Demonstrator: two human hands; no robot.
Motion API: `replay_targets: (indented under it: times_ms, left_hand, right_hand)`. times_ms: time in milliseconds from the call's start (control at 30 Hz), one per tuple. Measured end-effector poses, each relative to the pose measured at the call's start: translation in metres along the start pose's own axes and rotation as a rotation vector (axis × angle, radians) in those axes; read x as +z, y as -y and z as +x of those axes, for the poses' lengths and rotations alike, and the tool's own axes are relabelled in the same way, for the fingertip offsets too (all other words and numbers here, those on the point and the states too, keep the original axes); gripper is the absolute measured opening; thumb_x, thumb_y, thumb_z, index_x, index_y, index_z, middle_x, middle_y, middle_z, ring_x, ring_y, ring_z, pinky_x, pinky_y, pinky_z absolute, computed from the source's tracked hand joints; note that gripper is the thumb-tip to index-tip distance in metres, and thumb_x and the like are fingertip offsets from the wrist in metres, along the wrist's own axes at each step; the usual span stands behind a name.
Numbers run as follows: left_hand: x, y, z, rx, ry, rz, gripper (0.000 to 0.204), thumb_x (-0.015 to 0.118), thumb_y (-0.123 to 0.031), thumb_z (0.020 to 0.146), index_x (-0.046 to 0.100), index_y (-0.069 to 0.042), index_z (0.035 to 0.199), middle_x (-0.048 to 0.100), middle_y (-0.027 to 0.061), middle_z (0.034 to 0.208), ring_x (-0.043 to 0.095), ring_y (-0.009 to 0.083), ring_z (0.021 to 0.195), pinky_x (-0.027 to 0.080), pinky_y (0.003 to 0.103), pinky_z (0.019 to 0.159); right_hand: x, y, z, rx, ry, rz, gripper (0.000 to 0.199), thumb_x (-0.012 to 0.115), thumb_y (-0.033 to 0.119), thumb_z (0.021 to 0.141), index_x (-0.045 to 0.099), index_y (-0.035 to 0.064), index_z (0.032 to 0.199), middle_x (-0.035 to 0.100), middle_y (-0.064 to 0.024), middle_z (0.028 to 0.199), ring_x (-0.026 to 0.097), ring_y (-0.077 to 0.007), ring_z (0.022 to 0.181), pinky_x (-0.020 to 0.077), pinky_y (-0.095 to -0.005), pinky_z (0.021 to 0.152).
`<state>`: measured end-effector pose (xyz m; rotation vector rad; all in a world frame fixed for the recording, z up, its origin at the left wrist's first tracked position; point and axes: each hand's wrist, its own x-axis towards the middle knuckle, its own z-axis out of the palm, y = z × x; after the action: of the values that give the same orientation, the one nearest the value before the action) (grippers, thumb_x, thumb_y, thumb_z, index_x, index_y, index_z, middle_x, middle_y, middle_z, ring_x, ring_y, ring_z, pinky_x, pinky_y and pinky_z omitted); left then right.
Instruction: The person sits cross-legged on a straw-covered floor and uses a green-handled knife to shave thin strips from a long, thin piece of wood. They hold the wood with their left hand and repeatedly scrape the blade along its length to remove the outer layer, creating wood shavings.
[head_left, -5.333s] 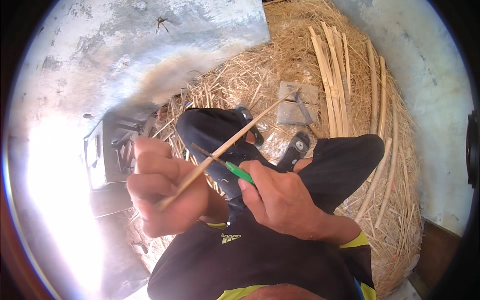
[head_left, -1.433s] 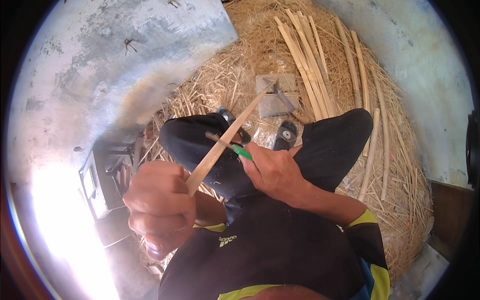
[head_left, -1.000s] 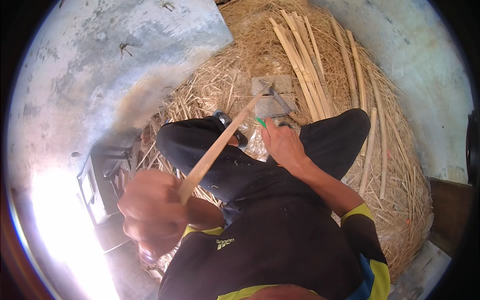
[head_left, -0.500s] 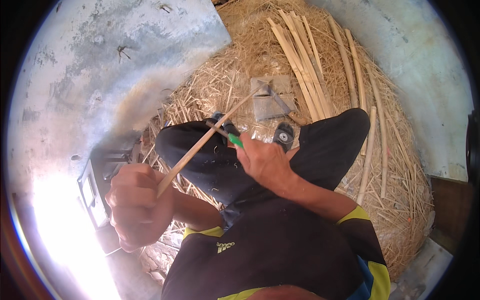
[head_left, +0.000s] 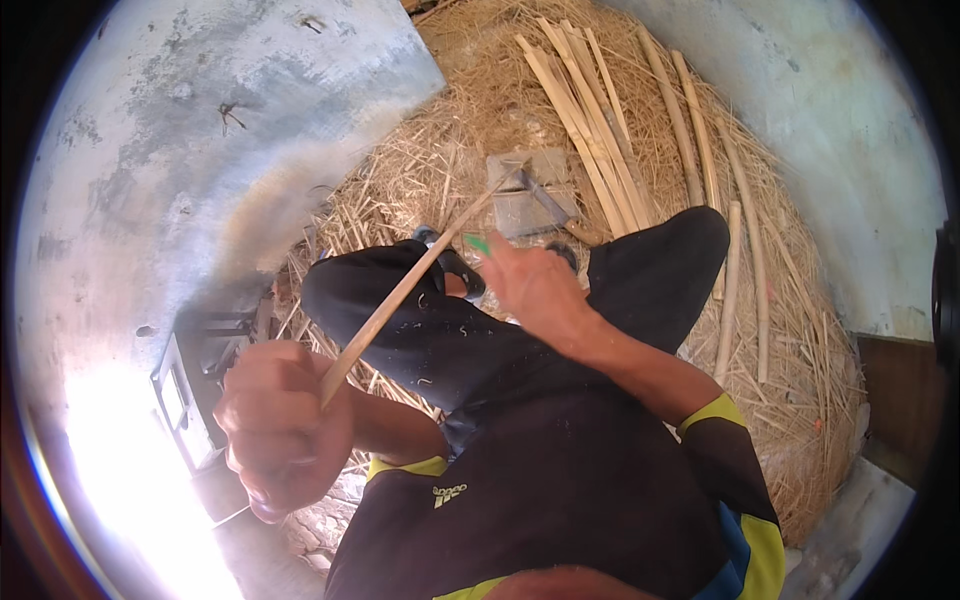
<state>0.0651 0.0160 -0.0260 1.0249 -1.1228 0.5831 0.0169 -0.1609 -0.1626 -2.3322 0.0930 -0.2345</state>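
A: What do I have closest to me?

B: My left hand (head_left: 283, 430) is clenched round the near end of a bamboo strip (head_left: 405, 292), which slants up over my knee (head_left: 400, 310). Beyond the knee, my right hand (head_left: 535, 290) is closed on a green-handled knife (head_left: 477, 243) just beside the strip.

A: What could go wrong?

B: I judge the blade could skid off the thin strip toward my knee or fingers, or the strip could split.

A: Any containers?

B: None I can see. Beyond the knee lies a flat grey block (head_left: 530, 190) on shavings (head_left: 440, 170), then loose bamboo slats (head_left: 590, 120).
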Motion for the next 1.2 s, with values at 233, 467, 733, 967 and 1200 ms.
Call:
replay_targets:
  times_ms: [233, 467, 733, 967, 1200]
  left_hand:
    - [-0.005, 0.008, -0.008, 0.050, -0.135, -0.085, 0.033, 0.044, -0.027, 0.078, 0.032, -0.013, 0.051, 0.031, 0.0011, 0.050, 0.016, 0.0076, 0.039, 0.011, 0.025, 0.040]
    - [-0.015, 0.006, -0.006, -0.048, -0.232, -0.149, 0.034, 0.045, -0.028, 0.078, 0.029, -0.014, 0.051, 0.028, 0.0006, 0.051, 0.015, 0.0082, 0.042, 0.013, 0.025, 0.040]
    - [-0.021, 0.013, 0.005, -0.037, -0.107, 0.004, 0.026, 0.038, -0.024, 0.079, 0.031, -0.013, 0.057, 0.027, 0.0013, 0.053, 0.015, 0.0090, 0.045, 0.014, 0.027, 0.041]
    - [-0.011, 0.003, -0.002, -0.028, -0.254, 0.062, 0.027, 0.037, -0.015, 0.080, 0.031, -0.007, 0.054, 0.030, 0.0055, 0.051, 0.022, 0.0119, 0.043, 0.016, 0.028, 0.040]
    - [0.002, 0.005, -0.002, 0.033, -0.202, -0.019, 0.031, 0.040, -0.018, 0.081, 0.027, -0.010, 0.054, 0.026, 0.0024, 0.051, 0.020, 0.0121, 0.042, 0.014, 0.029, 0.041]
  right_hand:
    - [0.020, -0.051, 0.033, 0.116, 0.003, -0.133, 0.022, 0.050, 0.022, 0.091, 0.050, 0.0001, 0.095, 0.056, -0.0237, 0.059, 0.059, -0.0423, 0.057, 0.0468, -0.0508, 0.053]
    - [0.071, -0.109, 0.052, 0.117, -0.047, -0.202, 0.023, 0.048, 0.023, 0.091, 0.049, 0.0004, 0.097, 0.060, -0.0231, 0.063, 0.061, -0.0414, 0.060, 0.0493, -0.0501, 0.055]
    - [0.105, -0.197, 0.101, 0.411, 0.105, -0.447, 0.027, 0.050, 0.023, 0.090, 0.058, 0.0008, 0.103, 0.066, -0.0215, 0.082, 0.067, -0.0326, 0.078, 0.0533, -0.0448, 0.067]
    - [0.075, -0.258, 0.044, 0.644, -0.002, -0.271, 0.035, 0.051, 0.028, 0.091, 0.061, -0.0046, 0.098, 0.065, -0.0227, 0.088, 0.064, -0.0352, 0.089, 0.0503, -0.0418, 0.076]
    - [-0.034, -0.005, 0.008, 0.111, -0.010, 0.411, 0.031, 0.047, 0.026, 0.095, 0.055, -0.0035, 0.102, 0.056, -0.0211, 0.062, 0.059, -0.0391, 0.060, 0.0429, -0.0450, 0.053]
